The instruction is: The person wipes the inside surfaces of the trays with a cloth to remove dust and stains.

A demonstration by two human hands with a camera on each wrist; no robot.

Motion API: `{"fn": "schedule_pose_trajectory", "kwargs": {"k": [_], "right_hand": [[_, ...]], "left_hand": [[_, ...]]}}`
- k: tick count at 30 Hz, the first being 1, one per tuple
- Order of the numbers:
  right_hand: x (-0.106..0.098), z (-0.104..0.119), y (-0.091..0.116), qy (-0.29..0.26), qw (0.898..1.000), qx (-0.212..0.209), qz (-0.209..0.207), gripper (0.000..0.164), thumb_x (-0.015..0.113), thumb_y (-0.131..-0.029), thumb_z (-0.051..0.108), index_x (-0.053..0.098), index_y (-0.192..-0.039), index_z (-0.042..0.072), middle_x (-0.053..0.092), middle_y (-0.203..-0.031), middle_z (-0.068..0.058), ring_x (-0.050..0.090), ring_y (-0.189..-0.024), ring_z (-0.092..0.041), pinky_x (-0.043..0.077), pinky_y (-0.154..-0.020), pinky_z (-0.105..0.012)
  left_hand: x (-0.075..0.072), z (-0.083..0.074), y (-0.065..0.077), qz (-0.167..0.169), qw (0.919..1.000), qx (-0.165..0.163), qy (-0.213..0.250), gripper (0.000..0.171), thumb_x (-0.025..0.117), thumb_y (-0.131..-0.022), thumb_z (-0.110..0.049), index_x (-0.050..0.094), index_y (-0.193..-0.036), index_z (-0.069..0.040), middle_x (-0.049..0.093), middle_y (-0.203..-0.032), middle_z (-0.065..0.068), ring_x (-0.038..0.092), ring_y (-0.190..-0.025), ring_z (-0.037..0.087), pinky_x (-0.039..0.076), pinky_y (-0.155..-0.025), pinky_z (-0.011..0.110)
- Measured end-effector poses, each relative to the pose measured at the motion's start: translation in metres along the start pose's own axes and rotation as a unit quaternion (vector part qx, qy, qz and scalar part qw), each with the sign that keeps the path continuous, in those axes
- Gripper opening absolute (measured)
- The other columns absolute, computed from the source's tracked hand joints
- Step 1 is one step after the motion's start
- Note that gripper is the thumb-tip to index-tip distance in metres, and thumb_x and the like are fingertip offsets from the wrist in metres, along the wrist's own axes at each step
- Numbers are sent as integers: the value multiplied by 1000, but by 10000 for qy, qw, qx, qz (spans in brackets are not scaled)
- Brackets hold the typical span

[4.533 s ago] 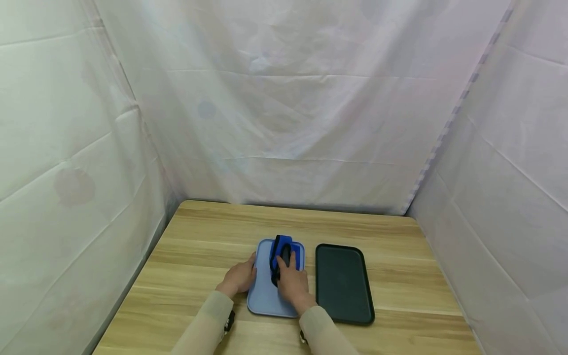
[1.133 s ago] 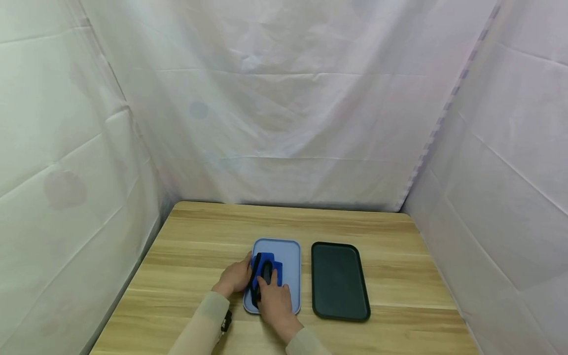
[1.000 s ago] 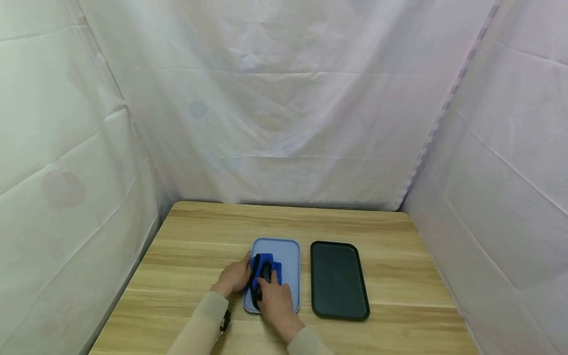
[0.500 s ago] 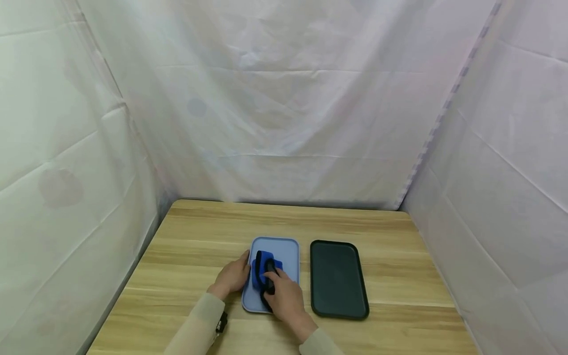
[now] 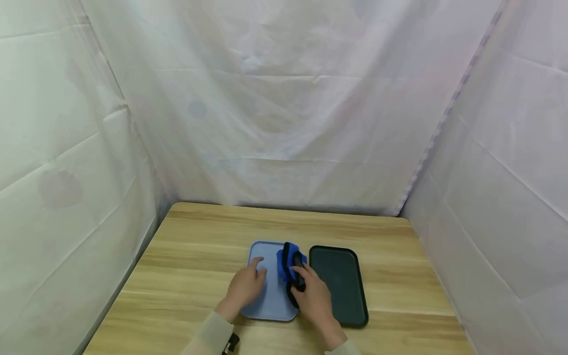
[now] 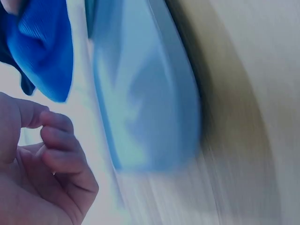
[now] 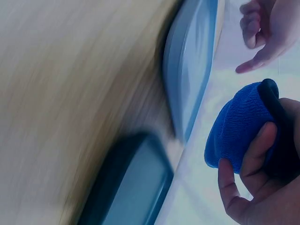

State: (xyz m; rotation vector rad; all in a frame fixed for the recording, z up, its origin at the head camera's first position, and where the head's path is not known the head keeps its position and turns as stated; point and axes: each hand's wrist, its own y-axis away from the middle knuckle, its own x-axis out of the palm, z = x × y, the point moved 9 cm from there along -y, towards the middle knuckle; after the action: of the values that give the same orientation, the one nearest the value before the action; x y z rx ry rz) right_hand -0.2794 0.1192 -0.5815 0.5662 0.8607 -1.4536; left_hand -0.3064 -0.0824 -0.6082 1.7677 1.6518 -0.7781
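My right hand (image 5: 314,297) grips a blue fabric item with black edging and a black strap (image 5: 286,264), bunched up at the right side of the light blue tray (image 5: 270,309). In the right wrist view, the fingers (image 7: 255,161) curl round this ribbed blue cloth (image 7: 236,126), raised off the trays. My left hand (image 5: 245,288) is over the left part of the light blue tray, holding nothing, with its fingers loosely bent. The left wrist view shows that hand (image 6: 42,168) beside the hanging blue fabric (image 6: 44,51), apart from it.
A dark green tray (image 5: 339,281) lies right of the light blue one, close beside it. Both rest on a wood-grain table (image 5: 191,256). White fabric (image 5: 275,123) hangs along the back and both sides.
The right hand has picked the blue fabric item up from the left side of the light blue tray and carried it right. The left hand has left the tray's left edge and moved over it.
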Motion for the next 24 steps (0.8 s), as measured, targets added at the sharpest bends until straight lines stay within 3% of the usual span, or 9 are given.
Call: {"fn": "schedule_pose_trajectory", "kwargs": {"k": [10,14,18,21,24], "right_hand": [[-31,-58,-6,325,9989,245,-215,50,84,-86,20,69,-133,28,57,-151,-15,68,-118,-42,56,-91,-59],[-40,-78,-12,676,9971,286,-212,51,84,-86,19,68,-134,26,56,-152,-17,69,-117,-42,51,-95,-65],[-46,-97,-18,931,9945,459,-103,52,83,-87,17,68,-136,25,53,-154,-17,69,-115,-42,51,-90,-64],[-45,-109,-21,1062,9928,547,25,51,82,-87,15,68,-136,24,50,-156,-18,70,-108,-42,52,-86,-61],[-38,-115,-23,1239,9900,607,301,51,81,-88,19,67,-137,21,46,-159,-19,72,-101,-40,50,-89,-64]], "left_hand": [[47,-65,32,876,9916,636,711,52,56,-106,-30,50,-150,-2,55,-66,-9,49,-54,6,42,-54,28],[66,-82,40,1243,9851,644,1001,60,58,-106,-33,44,-153,1,57,-66,-9,50,-53,6,44,-55,28],[87,-93,44,1567,9804,626,1012,64,57,-106,-33,39,-155,4,56,-64,-7,54,-55,9,47,-58,30],[100,-98,43,1650,9814,627,754,64,56,-106,-30,39,-154,9,69,-77,5,69,-73,19,56,-70,38],[111,-101,43,1652,9838,573,404,64,56,-106,-26,37,-153,13,73,-92,22,74,-91,31,59,-80,46]]}}
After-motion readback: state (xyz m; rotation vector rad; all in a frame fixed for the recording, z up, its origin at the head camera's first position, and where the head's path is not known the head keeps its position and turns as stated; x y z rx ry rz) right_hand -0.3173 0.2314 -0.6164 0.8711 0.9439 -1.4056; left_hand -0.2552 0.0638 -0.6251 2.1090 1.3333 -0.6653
